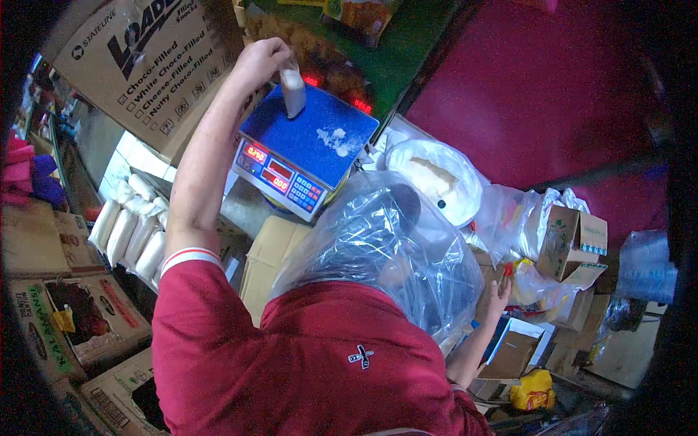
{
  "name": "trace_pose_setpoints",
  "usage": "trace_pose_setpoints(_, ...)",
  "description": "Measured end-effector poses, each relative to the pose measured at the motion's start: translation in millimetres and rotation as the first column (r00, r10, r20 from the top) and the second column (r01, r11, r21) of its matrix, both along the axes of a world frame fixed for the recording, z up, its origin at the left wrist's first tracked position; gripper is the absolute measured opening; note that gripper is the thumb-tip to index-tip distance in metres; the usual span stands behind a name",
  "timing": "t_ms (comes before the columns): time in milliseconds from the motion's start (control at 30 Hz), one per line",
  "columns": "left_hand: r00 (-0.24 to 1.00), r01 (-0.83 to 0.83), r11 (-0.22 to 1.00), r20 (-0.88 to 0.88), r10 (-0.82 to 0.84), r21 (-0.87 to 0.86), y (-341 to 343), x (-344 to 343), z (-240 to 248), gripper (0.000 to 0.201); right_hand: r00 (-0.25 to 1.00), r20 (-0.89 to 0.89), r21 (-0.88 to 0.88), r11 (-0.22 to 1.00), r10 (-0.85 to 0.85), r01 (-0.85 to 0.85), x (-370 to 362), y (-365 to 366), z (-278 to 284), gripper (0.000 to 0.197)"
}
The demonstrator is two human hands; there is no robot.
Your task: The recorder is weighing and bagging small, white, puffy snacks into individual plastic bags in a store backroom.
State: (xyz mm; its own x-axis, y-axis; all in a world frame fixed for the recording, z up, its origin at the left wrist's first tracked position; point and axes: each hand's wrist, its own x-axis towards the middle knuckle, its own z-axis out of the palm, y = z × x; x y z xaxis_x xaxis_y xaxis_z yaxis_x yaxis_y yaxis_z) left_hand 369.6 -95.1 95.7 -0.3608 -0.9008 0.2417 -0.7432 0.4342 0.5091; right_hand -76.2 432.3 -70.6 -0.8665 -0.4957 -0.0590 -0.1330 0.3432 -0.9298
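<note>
Left hand [265, 62]: thumb and fingertips are pinching together, gripping the top of a slim, clear plastic pouch with white filling [293, 93]. Pouch is hanging lengthwise just below these fingers, leaning slightly; its white mass is packing into a narrow, rounded column, pale and smooth, the film above gathering in the grip. Its lower end is showing against the flat blue platform [298, 138] of a white-bodied electronic scale [297, 190]; cannot tell whether it is touching. Red digits are glowing on the scale.

Below and right of the left fingers, a patch of loose white powder [334, 140] is lying on the platform. Well below and left of them, a cluster of plump white-filled plastic pouches [134, 232] is resting. A large brown cardboard box [156, 73] is standing left of the same fingers.

Right hand [499, 296]: fingers are spreading loosely, pointing upward, holding nothing visible. Crumpled clear plastic packaging with yellow and red parts [534, 289] is lying just right of them; contact unclear. Left of these fingers, a big crinkled clear plastic sheet [443, 272] is bulging; above and left, a round white bag [459, 174] is sitting open.
</note>
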Motion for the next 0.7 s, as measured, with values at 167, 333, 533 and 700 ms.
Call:
trace_pose_setpoints(167, 0.997, 0.039, 0.995, 0.076, -0.032, -0.089, -8, 10, -11, 0.017, 0.999, -0.037, -0.032, 0.999, -0.025, 0.023, -3, 4, -11, 0.056)
trace_pose_setpoints(333, 0.996, 0.055, 0.997, -0.072, -0.060, -0.059, 9, -8, -43, 0.017, 0.996, -0.080, 0.068, 0.997, -0.041, 0.047, 1, 9, -22, 0.058)
trace_pose_setpoints(533, 0.993, 0.106, 0.994, -0.056, -0.106, 0.010, 47, -68, -98, 0.019, 0.982, -0.180, 0.149, 0.989, 0.054, -0.027, -13, 32, -62, 0.059)
trace_pose_setpoints(700, 0.986, 0.097, 0.983, -0.148, -0.073, 0.157, 62, -82, -148, 0.016, 0.997, -0.065, 0.084, 0.996, 0.036, -0.030, -9, 36, -62, 0.059)
